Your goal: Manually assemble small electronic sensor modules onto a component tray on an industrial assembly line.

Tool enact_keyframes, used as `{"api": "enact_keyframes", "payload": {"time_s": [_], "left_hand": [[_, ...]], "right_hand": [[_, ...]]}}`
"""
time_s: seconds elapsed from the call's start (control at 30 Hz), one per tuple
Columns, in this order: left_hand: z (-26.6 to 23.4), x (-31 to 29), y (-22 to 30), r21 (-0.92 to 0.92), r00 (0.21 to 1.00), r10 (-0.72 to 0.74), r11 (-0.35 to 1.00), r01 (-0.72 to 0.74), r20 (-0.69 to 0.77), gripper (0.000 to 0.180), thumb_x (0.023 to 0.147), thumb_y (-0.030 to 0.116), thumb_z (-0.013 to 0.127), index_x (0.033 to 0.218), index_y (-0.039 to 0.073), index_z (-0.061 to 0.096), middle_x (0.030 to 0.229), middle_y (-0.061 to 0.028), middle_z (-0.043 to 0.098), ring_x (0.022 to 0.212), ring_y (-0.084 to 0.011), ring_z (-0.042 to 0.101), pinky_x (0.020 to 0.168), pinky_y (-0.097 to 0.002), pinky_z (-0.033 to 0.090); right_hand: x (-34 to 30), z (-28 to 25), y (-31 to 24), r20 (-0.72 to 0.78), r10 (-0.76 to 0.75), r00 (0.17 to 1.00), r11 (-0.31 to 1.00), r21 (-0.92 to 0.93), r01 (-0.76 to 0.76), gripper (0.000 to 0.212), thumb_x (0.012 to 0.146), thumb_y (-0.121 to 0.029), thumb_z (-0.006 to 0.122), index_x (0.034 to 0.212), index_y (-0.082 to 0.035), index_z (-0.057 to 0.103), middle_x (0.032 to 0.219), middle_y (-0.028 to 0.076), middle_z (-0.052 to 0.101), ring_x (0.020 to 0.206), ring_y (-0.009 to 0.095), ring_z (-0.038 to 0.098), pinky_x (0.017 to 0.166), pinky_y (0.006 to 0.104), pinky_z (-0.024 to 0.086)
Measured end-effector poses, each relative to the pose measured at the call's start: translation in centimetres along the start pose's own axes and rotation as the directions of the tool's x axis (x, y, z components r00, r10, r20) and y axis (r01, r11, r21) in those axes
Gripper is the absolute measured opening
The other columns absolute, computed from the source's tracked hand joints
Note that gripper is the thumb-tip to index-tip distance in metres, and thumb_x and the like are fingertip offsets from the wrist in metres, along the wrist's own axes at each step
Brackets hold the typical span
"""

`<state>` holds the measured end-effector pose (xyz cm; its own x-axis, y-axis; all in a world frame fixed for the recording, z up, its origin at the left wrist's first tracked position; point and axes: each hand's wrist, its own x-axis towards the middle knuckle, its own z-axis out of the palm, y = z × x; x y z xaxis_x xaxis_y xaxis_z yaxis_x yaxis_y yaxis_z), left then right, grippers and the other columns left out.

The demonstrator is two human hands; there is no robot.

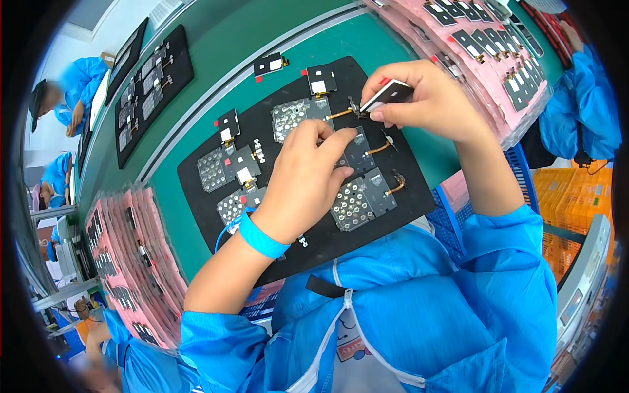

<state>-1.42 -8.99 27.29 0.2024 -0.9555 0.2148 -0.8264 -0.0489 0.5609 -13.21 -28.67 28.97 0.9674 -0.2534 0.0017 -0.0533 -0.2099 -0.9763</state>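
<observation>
My right hand (426, 98) pinches a small display module (393, 95), black with a white edge and a red tab, above the far right of a black mat (416, 196). My left hand (308, 173), with a blue strap (262, 237) at the wrist, is bent over a circuit board (359, 154) on the mat. Its thumb and index finger touch the board, hiding part of it. Nearer me lies another keypad board (357, 209) with round metal domes and an orange flex cable. More boards, one a dome keypad (211, 169), and a display module (320, 80) lie around my left hand.
A loose display module (267, 65) lies beyond the mat on the green table (229, 39). Stacks of pink trays (134, 262) stand left and right. Another loaded black mat (154, 98) lies far left. Co-workers in blue, orange crates (570, 209) and a blue basket (449, 219) surround me.
</observation>
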Motion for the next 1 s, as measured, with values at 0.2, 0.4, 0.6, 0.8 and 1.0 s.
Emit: {"api": "enact_keyframes", "payload": {"time_s": [0.2, 0.4, 0.6, 0.8, 1.0], "left_hand": [[0.1, -0.1, -0.3, 0.046, 0.999, 0.038, 0.998, -0.038, 0.006, 0.047, 0.069, 0.002, 0.076, 0.114, 0.007, 0.063, 0.098, -0.0128, 0.051, 0.09, -0.0299, 0.054, 0.077, -0.0366, 0.047], [0.1, 0.0, -0.2, -0.053, 1.0, 0.023, 0.998, -0.023, -0.014, 0.051, 0.067, -0.001, 0.077, 0.114, 0.005, 0.059, 0.102, -0.0133, 0.051, 0.092, -0.0304, 0.054, 0.079, -0.0366, 0.047], [0.1, 0.2, -0.7, -0.093, 0.999, 0.034, 0.995, -0.037, -0.032, 0.056, 0.066, -0.002, 0.077, 0.117, 0.001, 0.055, 0.104, -0.0141, 0.051, 0.095, -0.0307, 0.055, 0.081, -0.0351, 0.047], [0.1, 0.1, -0.8, -0.094, 0.998, 0.054, 0.994, -0.056, -0.026, 0.055, 0.065, -0.002, 0.078, 0.115, 0.0, 0.056, 0.103, -0.0136, 0.051, 0.093, -0.0295, 0.055, 0.08, -0.0345, 0.046], [0.1, 0.2, -0.8, -0.097, 0.999, 0.047, 0.994, -0.048, -0.02, 0.056, 0.062, -0.003, 0.078, 0.113, -0.002, 0.055, 0.101, -0.0153, 0.05, 0.093, -0.0335, 0.054, 0.08, -0.0378, 0.046]], "right_hand": [[0.1, 0.7, -0.2, -0.023, -0.207, 0.978, 0.959, -0.203, 0.199, 0.017, 0.074, -0.006, 0.069, 0.09, -0.001, 0.066, 0.075, 0.008, 0.065, 0.071, 0.014, 0.062, 0.064, 0.0277, 0.049], [0.2, 0.6, 0.6, 0.01, -0.245, 0.97, 0.927, -0.292, 0.237, 0.019, 0.072, -0.006, 0.069, 0.09, 0.0, 0.065, 0.079, 0.012, 0.063, 0.071, 0.02, 0.063, 0.063, 0.0301, 0.049], [0.6, 0.7, 1.3, 0.122, -0.308, 0.943, 0.874, -0.354, 0.332, 0.02, 0.071, -0.006, 0.069, 0.09, 0.0, 0.066, 0.078, 0.014, 0.061, 0.07, 0.027, 0.062, 0.061, 0.034, 0.048], [0.8, 0.7, 0.8, 0.157, -0.257, 0.954, 0.867, -0.399, 0.299, 0.021, 0.071, -0.006, 0.068, 0.091, 0.0, 0.067, 0.081, 0.015, 0.062, 0.074, 0.03, 0.063, 0.064, 0.0365, 0.049], [1.2, 0.9, 0.8, 0.161, -0.271, 0.949, 0.822, -0.474, 0.315, 0.024, 0.07, -0.008, 0.068, 0.093, 0.0, 0.068, 0.083, 0.016, 0.063, 0.076, 0.032, 0.063, 0.067, 0.0376, 0.05]]}}
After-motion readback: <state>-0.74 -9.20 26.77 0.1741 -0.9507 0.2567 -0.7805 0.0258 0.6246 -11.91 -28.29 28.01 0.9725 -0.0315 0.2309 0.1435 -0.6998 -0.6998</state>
